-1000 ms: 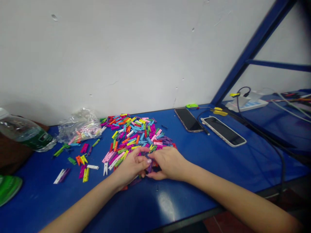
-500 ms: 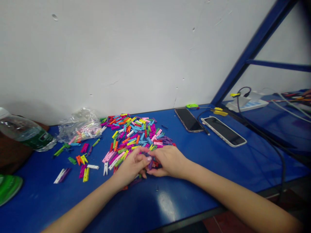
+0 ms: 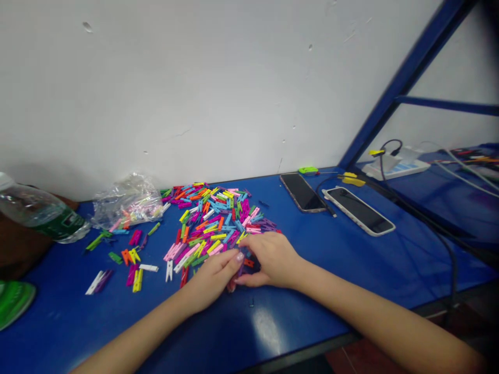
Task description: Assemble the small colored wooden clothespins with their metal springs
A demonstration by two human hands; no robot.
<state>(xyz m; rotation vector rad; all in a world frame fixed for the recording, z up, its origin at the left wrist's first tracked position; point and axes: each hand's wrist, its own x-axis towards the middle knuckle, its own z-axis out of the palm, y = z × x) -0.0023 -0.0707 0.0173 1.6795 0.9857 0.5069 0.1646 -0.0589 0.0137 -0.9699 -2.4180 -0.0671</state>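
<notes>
A pile of small colourful clothespins point(image 3: 212, 228) lies on the blue table in front of me. At its near edge, my left hand point(image 3: 212, 276) has its thumb and fingers pressed together on a purple clothespin point(image 3: 240, 270), mostly covered by the fingers. Facing it, my right hand point(image 3: 275, 259) curls inward, index finger and thumb bent round; its other fingers are hidden, and what they grip cannot be made out. An orange clothespin point(image 3: 248, 263) shows in the gap between that thumb and index finger. The fingertips of both hands nearly meet.
Left of the pile are loose clothespins point(image 3: 134, 257), a clear plastic bag point(image 3: 128, 200) with more inside, and a plastic bottle point(image 3: 42, 210). Two phones, one dark point(image 3: 302, 192) and one white-cased point(image 3: 358, 210), lie right with cables. A power strip point(image 3: 397, 167) stands beyond the blue frame.
My left hand has shifted slightly down and away from the pile, uncovering more clothespins behind it. The right hand stays almost in place, its index finger raised a little.
</notes>
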